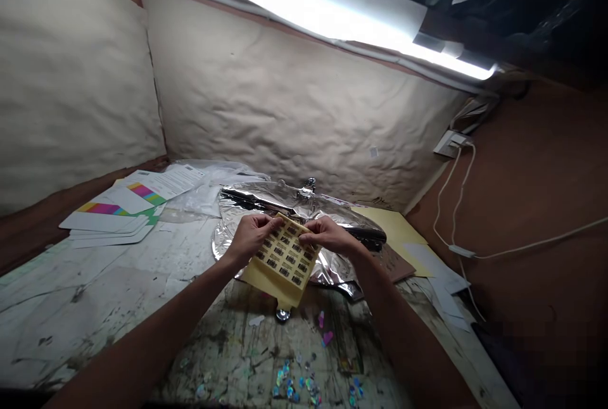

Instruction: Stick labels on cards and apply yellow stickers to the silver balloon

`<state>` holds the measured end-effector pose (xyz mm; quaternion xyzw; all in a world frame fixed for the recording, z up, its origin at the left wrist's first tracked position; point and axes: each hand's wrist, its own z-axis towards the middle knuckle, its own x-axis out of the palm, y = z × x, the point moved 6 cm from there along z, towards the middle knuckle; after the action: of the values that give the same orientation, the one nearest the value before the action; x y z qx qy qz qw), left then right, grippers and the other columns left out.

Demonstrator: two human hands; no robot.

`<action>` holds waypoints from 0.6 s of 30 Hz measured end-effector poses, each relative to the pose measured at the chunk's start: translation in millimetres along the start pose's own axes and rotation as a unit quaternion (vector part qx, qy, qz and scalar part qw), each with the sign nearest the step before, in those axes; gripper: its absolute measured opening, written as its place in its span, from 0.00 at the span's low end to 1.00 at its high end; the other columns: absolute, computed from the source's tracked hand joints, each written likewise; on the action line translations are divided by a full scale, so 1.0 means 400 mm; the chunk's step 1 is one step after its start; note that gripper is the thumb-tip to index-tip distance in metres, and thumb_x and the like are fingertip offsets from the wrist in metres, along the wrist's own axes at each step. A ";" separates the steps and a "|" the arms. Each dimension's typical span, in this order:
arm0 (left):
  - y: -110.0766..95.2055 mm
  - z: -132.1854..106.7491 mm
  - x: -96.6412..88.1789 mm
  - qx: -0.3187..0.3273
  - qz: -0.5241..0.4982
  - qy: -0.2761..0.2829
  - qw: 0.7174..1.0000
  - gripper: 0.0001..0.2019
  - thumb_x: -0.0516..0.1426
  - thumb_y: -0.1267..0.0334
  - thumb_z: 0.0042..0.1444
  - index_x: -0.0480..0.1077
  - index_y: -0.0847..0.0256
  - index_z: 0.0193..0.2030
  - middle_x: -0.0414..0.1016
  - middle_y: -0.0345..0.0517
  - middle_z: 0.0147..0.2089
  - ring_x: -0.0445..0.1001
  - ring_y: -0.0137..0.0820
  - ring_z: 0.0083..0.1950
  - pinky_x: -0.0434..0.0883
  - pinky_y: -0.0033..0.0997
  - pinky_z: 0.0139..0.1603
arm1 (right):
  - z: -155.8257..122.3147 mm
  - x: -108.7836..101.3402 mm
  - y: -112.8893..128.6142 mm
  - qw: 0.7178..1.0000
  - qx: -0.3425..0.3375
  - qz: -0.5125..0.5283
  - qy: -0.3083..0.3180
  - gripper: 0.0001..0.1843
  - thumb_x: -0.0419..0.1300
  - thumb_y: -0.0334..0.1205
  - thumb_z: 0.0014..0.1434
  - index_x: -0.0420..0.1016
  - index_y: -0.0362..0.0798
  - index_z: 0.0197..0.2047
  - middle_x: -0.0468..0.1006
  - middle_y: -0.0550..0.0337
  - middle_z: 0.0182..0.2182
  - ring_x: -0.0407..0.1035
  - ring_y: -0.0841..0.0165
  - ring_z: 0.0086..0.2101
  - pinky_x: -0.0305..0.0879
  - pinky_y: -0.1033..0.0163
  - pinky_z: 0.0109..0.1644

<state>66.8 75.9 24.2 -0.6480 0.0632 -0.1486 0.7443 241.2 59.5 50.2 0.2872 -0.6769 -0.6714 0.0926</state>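
Observation:
Between my two hands hangs a yellow sheet of barcode stickers (287, 251), tilted over the table and printed with rows of small black barcodes. My left hand (254, 236) pinches its upper left edge between thumb and fingers. At the upper right edge, my right hand (331, 235) grips it in the same way. Behind and beneath the sheet lies a crumpled silver foil balloon (266, 197), shiny and partly covered by my hands. A small round silver piece (283, 315) shows just below the sheet's lower edge.
White cards with rainbow stripes (109, 216) are stacked at the left, beside clear plastic bags (204, 187). Yellow paper (394, 225) and white sheets (444, 289) lie right. Shiny confetti (289, 387) dots the near table. A white cable (460, 249) hangs at right.

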 end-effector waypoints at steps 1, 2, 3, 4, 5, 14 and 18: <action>0.000 -0.002 0.001 0.006 0.011 -0.010 1.000 0.20 0.64 0.47 0.50 0.74 0.67 0.30 0.77 0.46 0.28 0.73 0.31 0.26 0.69 0.27 0.25 | -0.001 -0.002 -0.001 1.000 0.002 0.000 0.006 0.21 0.70 0.53 0.45 0.80 0.42 0.32 0.78 0.61 0.27 0.70 0.69 0.26 0.64 0.66 0.33; -0.001 -0.005 0.003 0.014 0.017 -0.015 1.000 0.20 0.63 0.47 0.50 0.74 0.67 0.30 0.77 0.46 0.28 0.73 0.31 0.26 0.69 0.27 0.25 | -0.002 -0.006 -0.005 1.000 0.005 -0.001 0.010 0.22 0.70 0.54 0.45 0.80 0.42 0.32 0.78 0.61 0.26 0.70 0.70 0.26 0.64 0.66 0.33; -0.003 -0.007 0.007 0.023 0.018 -0.013 0.999 0.20 0.63 0.47 0.50 0.74 0.66 0.32 0.78 0.46 0.29 0.74 0.31 0.27 0.70 0.27 0.26 | -0.002 -0.009 -0.009 1.000 0.007 -0.003 0.013 0.22 0.69 0.54 0.46 0.80 0.42 0.32 0.78 0.61 0.26 0.69 0.70 0.26 0.63 0.67 0.32; -0.005 -0.009 0.012 0.030 0.017 -0.007 0.999 0.20 0.63 0.47 0.50 0.75 0.66 0.34 0.79 0.47 0.31 0.75 0.32 0.29 0.71 0.27 0.28 | -0.002 -0.010 -0.016 1.000 0.011 -0.006 0.018 0.22 0.69 0.55 0.46 0.80 0.41 0.33 0.78 0.60 0.26 0.70 0.70 0.26 0.63 0.67 0.32; -0.006 -0.010 0.017 0.034 0.014 0.000 0.999 0.20 0.63 0.48 0.51 0.76 0.66 0.37 0.79 0.47 0.33 0.75 0.32 0.30 0.72 0.28 0.29 | -0.002 -0.010 -0.022 1.000 0.013 -0.010 0.023 0.23 0.69 0.55 0.47 0.80 0.41 0.33 0.78 0.59 0.27 0.70 0.69 0.26 0.64 0.66 0.32; -0.007 -0.017 0.015 0.077 0.066 -0.014 0.995 0.19 0.61 0.50 0.53 0.78 0.65 0.41 0.80 0.49 0.35 0.76 0.34 0.32 0.72 0.29 0.30 | -0.021 0.033 0.080 0.931 -0.174 -0.218 -0.235 0.10 0.63 0.41 0.56 0.81 0.48 0.41 0.81 0.55 0.38 0.74 0.64 0.39 0.68 0.60 0.45; -0.010 -0.022 0.018 0.092 0.087 -0.016 0.992 0.17 0.60 0.51 0.54 0.79 0.64 0.39 0.80 0.46 0.34 0.75 0.33 0.32 0.70 0.27 0.31 | -0.029 0.055 0.093 0.912 -0.190 -0.249 -0.266 0.07 0.62 0.38 0.58 0.81 0.50 0.38 0.81 0.56 0.36 0.74 0.65 0.36 0.68 0.61 0.43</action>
<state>70.4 64.8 27.5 -0.5713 0.0937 -0.0780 0.8116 219.3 35.7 81.1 0.2337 -0.4431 -0.8400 -0.2084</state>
